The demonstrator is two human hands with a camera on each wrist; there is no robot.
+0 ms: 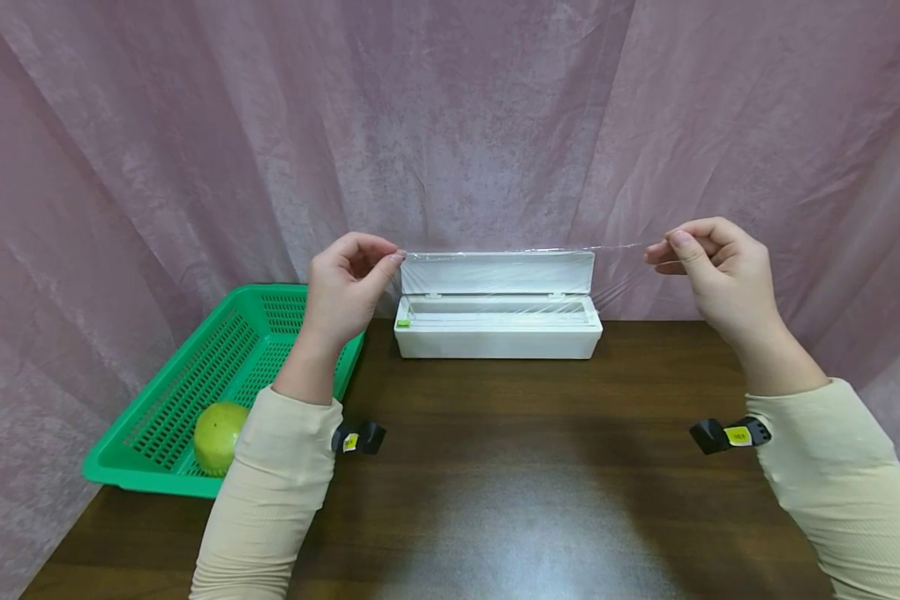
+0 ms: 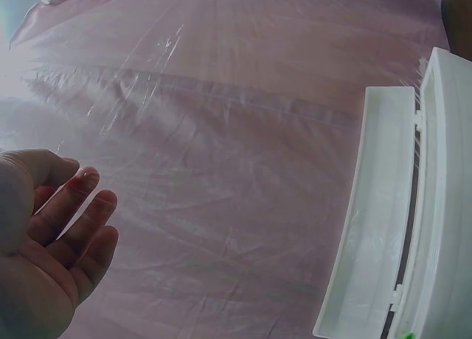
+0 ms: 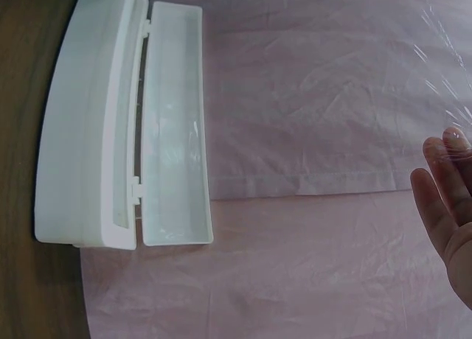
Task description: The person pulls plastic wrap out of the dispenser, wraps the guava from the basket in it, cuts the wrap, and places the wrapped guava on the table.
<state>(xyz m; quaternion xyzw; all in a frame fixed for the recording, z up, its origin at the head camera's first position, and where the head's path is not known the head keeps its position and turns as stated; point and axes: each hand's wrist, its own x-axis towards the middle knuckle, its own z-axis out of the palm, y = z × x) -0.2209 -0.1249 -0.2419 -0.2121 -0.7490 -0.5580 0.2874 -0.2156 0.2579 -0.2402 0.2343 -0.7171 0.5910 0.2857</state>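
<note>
A sheet of clear plastic wrap [image 1: 528, 250] is stretched between my two hands, its upper edge running nearly level. My left hand [image 1: 345, 292] pinches one corner between thumb and fingertips, and my right hand [image 1: 731, 279] pinches the other. Behind the film stands a white plastic-wrap box [image 1: 498, 344], its hinged lid [image 1: 498, 273] raised. Whether the film's lower end is joined to the roll inside is hard to tell. In the left wrist view, shiny creases mark the wrap [image 2: 158, 66] beyond the left fingertips.
To the left, a green plastic basket [image 1: 150, 486] holds a round green fruit [image 1: 216, 442], partly covered by the left sleeve. The box sits at the back of a brown wooden table [image 1: 525, 442], against a pink curtain [image 1: 487, 125].
</note>
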